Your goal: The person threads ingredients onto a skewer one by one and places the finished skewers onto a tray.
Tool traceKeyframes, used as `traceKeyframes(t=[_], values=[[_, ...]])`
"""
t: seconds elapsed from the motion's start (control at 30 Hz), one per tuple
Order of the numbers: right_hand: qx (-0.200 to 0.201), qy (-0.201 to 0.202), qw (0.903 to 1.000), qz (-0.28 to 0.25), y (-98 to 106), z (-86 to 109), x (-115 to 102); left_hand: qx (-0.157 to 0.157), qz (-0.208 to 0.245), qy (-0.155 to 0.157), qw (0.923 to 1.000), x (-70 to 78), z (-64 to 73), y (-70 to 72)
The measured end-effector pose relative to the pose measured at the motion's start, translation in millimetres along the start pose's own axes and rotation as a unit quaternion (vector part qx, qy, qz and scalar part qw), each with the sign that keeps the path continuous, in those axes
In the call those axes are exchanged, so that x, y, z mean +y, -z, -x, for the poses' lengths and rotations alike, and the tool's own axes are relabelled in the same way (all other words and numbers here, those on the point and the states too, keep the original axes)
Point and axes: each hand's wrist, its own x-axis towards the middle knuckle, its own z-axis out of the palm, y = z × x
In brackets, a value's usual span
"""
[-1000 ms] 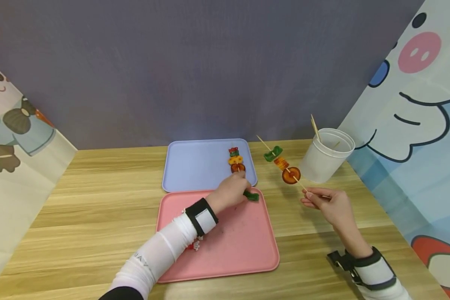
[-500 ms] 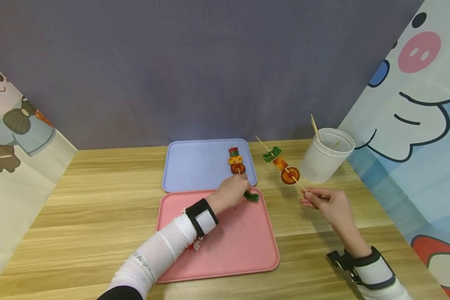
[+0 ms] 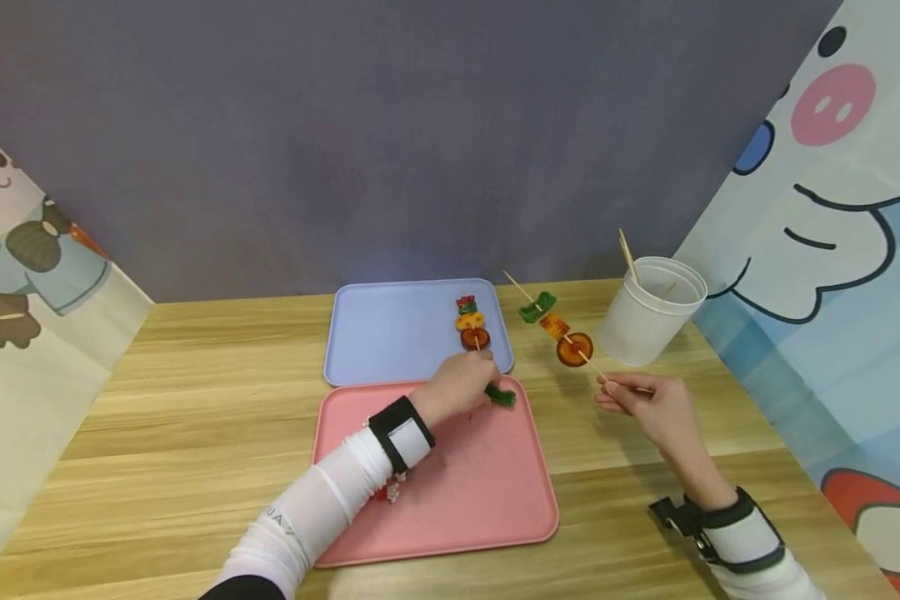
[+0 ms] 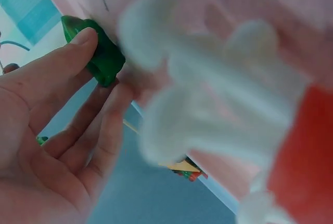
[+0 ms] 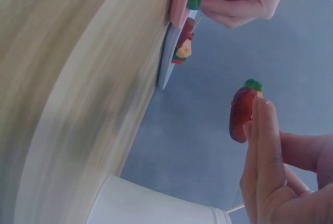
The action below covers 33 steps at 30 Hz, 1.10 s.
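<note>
My left hand [image 3: 461, 385] pinches a green pepper piece [image 4: 101, 52] between thumb and fingertips, close over the far right corner of the pink tray [image 3: 487, 492]. My right hand [image 3: 656, 408] grips the near end of a bamboo skewer [image 3: 516, 284], lifted above the table right of the trays. Threaded on that skewer are a brown mushroom slice [image 3: 574, 350], a yellow-orange corn piece [image 3: 554, 326] and a green pepper piece [image 3: 537, 307]. Its pointed tip slants up and away to the left. In the right wrist view, the mushroom slice [image 5: 240, 115] sits just beyond the fingertips.
A loaded skewer [image 3: 470, 320] lies at the right side of the blue tray [image 3: 382, 333] behind the pink one. At the right stands a white bucket [image 3: 641, 329] holding skewers [image 3: 627, 254]. A red-and-white piece [image 3: 387, 492] shows partly beneath my left forearm on the pink tray.
My right hand has drifted slightly left with the loaded skewer. The left hand keeps its place and its pinch on the green pepper piece.
</note>
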Motion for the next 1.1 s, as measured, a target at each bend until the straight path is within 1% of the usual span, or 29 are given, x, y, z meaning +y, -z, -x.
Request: traceKeyframes(t=[0.13,0.2,0.23,0.3,0.33,0.4,0.47,0.5,0.53,0.57,0.63,0.73,0.8,0.87,0.93,1.0,1.03,1.1], values=[[0.012,0.011,0.9995,-0.028,9,-16.2,58,-0.007,0.002,0.007,1.0000,0.6,2.0,1.9],[0.021,0.012,0.9989,-0.041,11,-24.2,82,-0.007,0.014,0.010,0.9998,0.5,4.4,3.9],[0.022,0.012,0.9989,-0.038,12,-27.0,89,-0.007,0.020,0.010,0.9997,0.3,5.6,4.8],[0.022,0.014,0.9988,-0.040,10,-30.0,94,-0.003,0.038,0.010,0.9992,-0.6,8.2,6.3],[0.012,0.018,0.9982,-0.056,10,-30.0,91,0.001,0.050,0.009,0.9987,-1.5,9.4,6.8],[0.003,0.028,0.9982,-0.053,7,-31.4,88,0.012,0.077,0.008,0.9970,-3.9,12.2,7.6],[-0.003,0.031,0.9981,-0.054,4,-31.6,80,0.027,0.103,0.012,0.9942,-6.6,15.3,8.5],[-0.005,0.031,0.9981,-0.054,2,-31.8,76,0.035,0.117,0.016,0.9923,-8.0,17.1,9.3],[-0.014,0.036,0.9972,-0.065,0,-29.7,65,0.044,0.130,0.020,0.9904,-9.3,19.1,10.3],[-0.014,0.039,0.9970,-0.064,-3,-28.9,59,0.054,0.140,0.027,0.9883,-10.4,21.2,11.5],[-0.030,0.042,0.9941,-0.095,-6,-28.7,49,0.072,0.160,0.044,0.9835,-12.3,25.5,14.7],[-0.039,0.054,0.9931,-0.097,-11,-31.7,50,0.102,0.186,0.070,0.9747,-15.2,31.6,20.1],[-0.032,0.058,0.9942,-0.085,-12,-37.5,64,0.122,0.200,0.088,0.9681,-16.9,34.9,24.0],[-0.038,0.063,0.9933,-0.090,-15,-35.5,54,0.141,0.211,0.104,0.9616,-18.7,37.3,27.2],[-0.046,0.074,0.9897,-0.114,-20,-31.1,37,0.155,0.222,0.121,0.9549,-20.2,39.4,30.4],[-0.048,0.076,0.9882,-0.124,-25,-24.4,13,0.167,0.234,0.137,0.9479,-21.4,41.4,33.3],[-0.046,0.074,0.9890,-0.119,-28,-20.5,0,0.171,0.240,0.144,0.9447,-22.0,42.4,34.8],[-0.034,0.076,0.9933,-0.080,-33,-15.9,-16,0.179,0.254,0.156,0.9376,-22.9,44.4,38.4]])
